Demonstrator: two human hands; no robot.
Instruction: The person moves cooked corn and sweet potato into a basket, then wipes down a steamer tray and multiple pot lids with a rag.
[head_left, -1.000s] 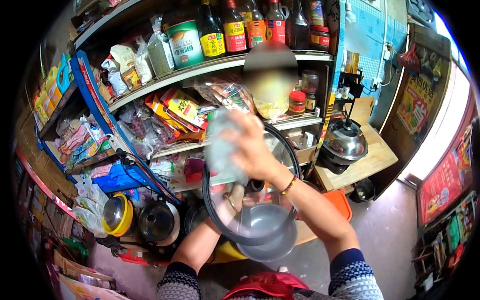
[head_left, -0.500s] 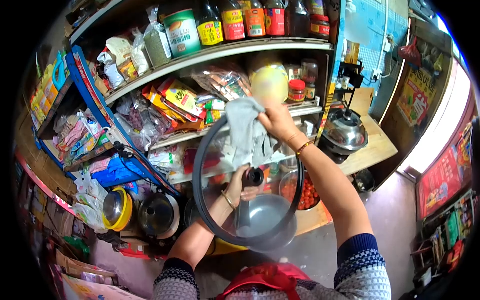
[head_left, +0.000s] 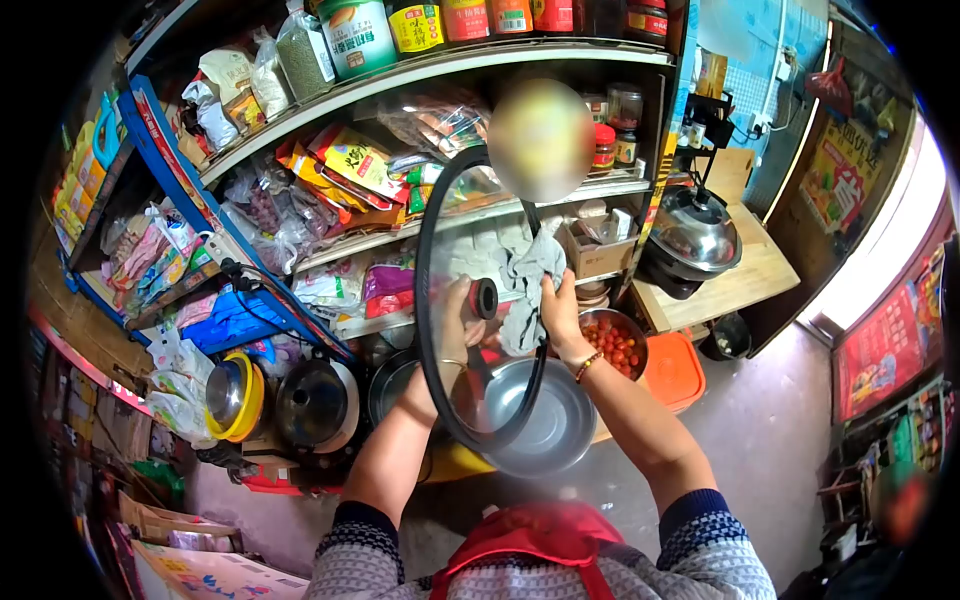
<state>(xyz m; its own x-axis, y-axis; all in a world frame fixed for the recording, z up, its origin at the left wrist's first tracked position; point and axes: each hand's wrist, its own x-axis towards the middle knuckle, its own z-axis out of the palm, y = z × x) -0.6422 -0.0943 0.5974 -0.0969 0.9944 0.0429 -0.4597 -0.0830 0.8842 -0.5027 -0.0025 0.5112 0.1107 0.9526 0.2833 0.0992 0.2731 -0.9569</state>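
A large glass lid [head_left: 431,290] with a thick black rim is held upright and turned partly edge-on above the shelf front. My left hand [head_left: 455,312] shows through the glass, its fingers closed beside the black knob [head_left: 484,298]. On the lid's right side, my right hand [head_left: 561,316] grips a crumpled grey cloth [head_left: 527,322] against the rim. Below the lid sits a grey basin [head_left: 550,425], partly covered by the lid's lower edge. A bowl of small red tomatoes [head_left: 615,345] stands just right of my right wrist.
Shelves [head_left: 420,75] of bottles, jars and bagged food rise in front. An orange plastic container [head_left: 675,370] is beside the tomatoes. At right, a lidded metal pan [head_left: 695,235] rests on a wooden board [head_left: 755,265]. Pots [head_left: 312,420] stand at lower left.
The lid has turned more edge-on, and its knob has moved up and left. My right hand with the cloth has come down from the top of the rim to its right side.
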